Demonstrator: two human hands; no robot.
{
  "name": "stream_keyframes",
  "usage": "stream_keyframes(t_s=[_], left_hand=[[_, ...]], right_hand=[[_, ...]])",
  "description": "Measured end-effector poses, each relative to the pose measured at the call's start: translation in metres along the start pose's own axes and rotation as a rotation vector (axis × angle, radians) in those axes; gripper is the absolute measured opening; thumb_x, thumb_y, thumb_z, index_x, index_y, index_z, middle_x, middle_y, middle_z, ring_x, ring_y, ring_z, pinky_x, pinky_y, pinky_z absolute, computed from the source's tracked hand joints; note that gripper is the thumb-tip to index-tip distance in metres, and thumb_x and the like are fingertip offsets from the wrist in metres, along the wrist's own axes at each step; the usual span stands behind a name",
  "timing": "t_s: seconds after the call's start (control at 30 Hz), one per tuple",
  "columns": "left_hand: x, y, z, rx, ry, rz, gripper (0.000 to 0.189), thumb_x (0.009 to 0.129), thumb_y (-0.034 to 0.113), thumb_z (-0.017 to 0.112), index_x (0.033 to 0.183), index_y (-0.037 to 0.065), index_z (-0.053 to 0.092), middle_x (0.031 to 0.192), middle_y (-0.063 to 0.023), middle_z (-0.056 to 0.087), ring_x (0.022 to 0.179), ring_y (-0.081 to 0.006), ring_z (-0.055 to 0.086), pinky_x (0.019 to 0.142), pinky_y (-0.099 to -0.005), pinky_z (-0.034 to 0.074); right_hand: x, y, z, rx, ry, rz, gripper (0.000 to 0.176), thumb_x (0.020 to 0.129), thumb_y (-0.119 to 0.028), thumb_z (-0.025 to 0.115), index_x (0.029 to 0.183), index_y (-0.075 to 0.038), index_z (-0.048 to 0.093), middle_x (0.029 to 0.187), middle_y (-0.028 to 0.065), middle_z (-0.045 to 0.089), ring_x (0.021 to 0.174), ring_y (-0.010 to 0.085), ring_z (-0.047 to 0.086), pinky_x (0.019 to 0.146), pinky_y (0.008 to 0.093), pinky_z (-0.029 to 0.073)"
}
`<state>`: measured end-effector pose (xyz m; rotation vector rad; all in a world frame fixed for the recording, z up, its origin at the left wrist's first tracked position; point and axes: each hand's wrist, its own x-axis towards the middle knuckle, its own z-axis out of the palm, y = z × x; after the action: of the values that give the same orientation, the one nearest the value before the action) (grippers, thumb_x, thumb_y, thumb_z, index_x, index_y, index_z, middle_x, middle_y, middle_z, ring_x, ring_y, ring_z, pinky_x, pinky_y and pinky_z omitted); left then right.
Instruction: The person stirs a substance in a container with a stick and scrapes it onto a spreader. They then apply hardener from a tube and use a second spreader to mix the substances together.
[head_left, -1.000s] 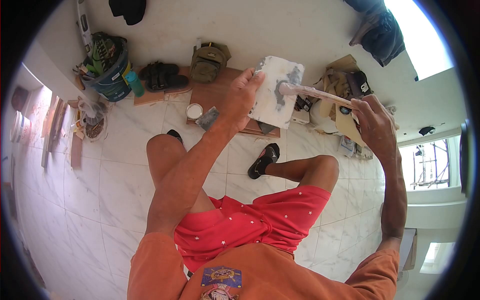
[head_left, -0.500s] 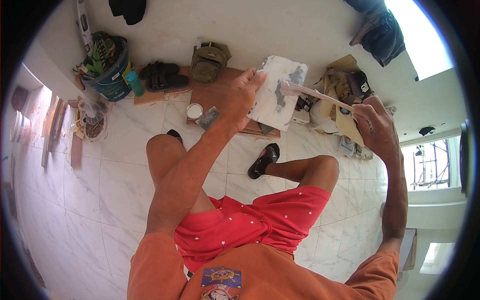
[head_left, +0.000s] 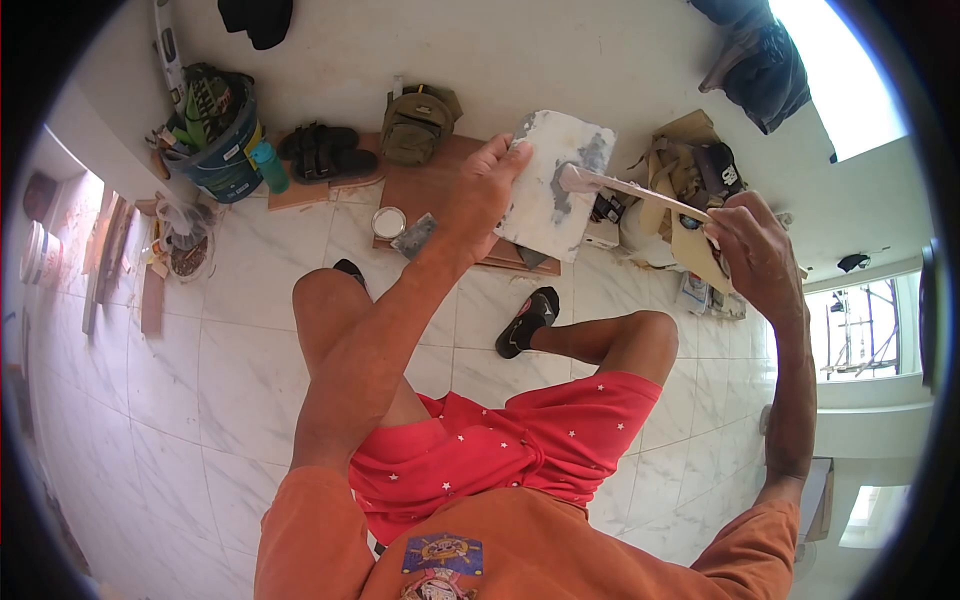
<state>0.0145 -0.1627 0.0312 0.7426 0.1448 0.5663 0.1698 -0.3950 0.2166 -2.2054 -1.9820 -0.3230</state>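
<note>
A flat rectangular board [head_left: 545, 225], smeared with white and grey putty, is gripped at its left edge by my left hand [head_left: 487, 195], thumb on its face. My right hand [head_left: 755, 250] is closed around the end of a thin, pale stick [head_left: 650, 193]. The stick's far end is coated in pinkish-white putty and lies against the grey patch in the middle of the board. Below on the floor are a round white-topped can [head_left: 388, 222] and a grey flat blade [head_left: 414, 237], partly behind my left forearm.
A brown wooden panel [head_left: 420, 185] lies by the wall with an olive bag [head_left: 418, 125] on it. Black sandals [head_left: 330, 152], a bucket of tools [head_left: 225, 165] and a teal bottle [head_left: 269, 167] are at left. Cardboard and bags [head_left: 675, 170] are piled at right.
The stick's coated end has shifted slightly on the board, and my right hand has tilted a little. The board and my left hand stay nearly still.
</note>
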Motion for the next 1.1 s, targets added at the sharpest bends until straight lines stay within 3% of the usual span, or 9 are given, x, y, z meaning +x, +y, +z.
stream_keyframes(t_s=[0.23,0.67,0.77,1.1], left_hand=[[0.001,0.0,0.0,-0.035,0.022,0.014,0.021,0.105,0.022,0.051,0.112,0.004,0.058,0.098,-0.004,0.066,0.084,-0.0091,0.066,0.072,-0.0281,0.059],[-0.001,0.001,0.001,-0.055,0.028,-0.003,0.02,0.105,0.022,0.051,0.113,0.004,0.057,0.099,-0.0051,0.066,0.084,-0.0097,0.067,0.073,-0.0285,0.06],[-0.001,0.002,0.002,-0.053,0.026,-0.004,0.02,0.105,0.021,0.051,0.113,0.004,0.057,0.1,-0.0055,0.067,0.084,-0.01,0.067,0.073,-0.0287,0.06],[0.0,0.002,-0.003,-0.035,-0.011,-0.018,0.021,0.104,0.024,0.052,0.115,0.006,0.057,0.104,-0.0055,0.067,0.091,-0.0118,0.069,0.078,-0.0314,0.061]], right_hand=[[0.005,-0.003,0.003,-0.045,0.034,-0.017,0.015,0.088,-0.006,0.072,0.1,-0.002,0.065,0.087,0.0092,0.055,0.075,0.0244,0.061,0.064,0.0396,0.049],[0.008,-0.001,-0.001,-0.102,0.027,-0.049,0.019,0.089,-0.005,0.072,0.105,-0.003,0.062,0.097,0.0131,0.06,0.083,0.0278,0.067,0.066,0.0396,0.053],[0.009,0.0,0.001,-0.091,0.062,-0.018,0.017,0.088,-0.007,0.073,0.101,-0.003,0.064,0.093,0.0094,0.056,0.077,0.0253,0.062,0.067,0.0413,0.05],[0.013,-0.005,-0.003,-0.121,0.103,-0.025,0.022,0.086,-0.006,0.074,0.104,-0.006,0.063,0.098,0.0099,0.058,0.08,0.0259,0.062,0.067,0.0415,0.051]])
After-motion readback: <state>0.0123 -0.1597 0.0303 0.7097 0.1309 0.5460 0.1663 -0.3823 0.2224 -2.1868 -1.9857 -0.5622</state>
